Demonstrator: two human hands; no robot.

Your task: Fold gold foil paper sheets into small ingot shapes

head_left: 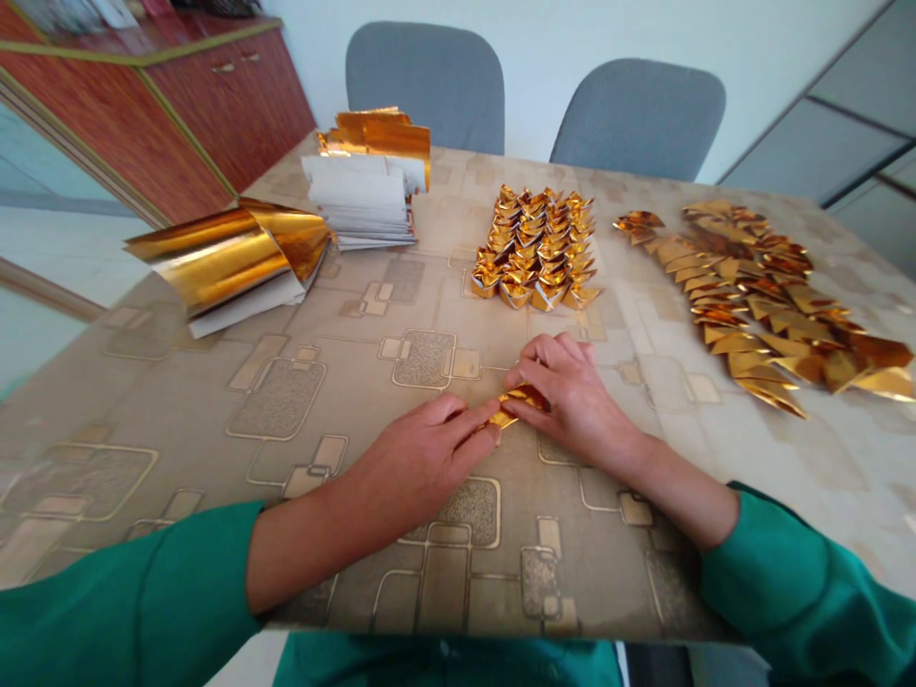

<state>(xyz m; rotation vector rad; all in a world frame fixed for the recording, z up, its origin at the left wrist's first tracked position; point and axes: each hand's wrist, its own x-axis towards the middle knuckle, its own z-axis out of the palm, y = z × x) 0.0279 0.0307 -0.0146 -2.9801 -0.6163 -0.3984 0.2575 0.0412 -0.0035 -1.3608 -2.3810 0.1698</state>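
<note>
Gold paper piece (528, 392), shiny, narrow, folded

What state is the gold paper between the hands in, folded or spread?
Folded: the gold paper shows as a narrow strip between the left hand and right hand; its fold count is hidden.

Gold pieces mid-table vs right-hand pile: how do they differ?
Layout: the middle cluster stands in tight rows; the right-hand pile lies in overlapping, curving lines.
Shape: the cluster's pieces look peaked; the pile's look flatter.
Footprint: the cluster is compact; the pile sprawls wider.
Shared: both are shiny gold folded pieces.
</note>
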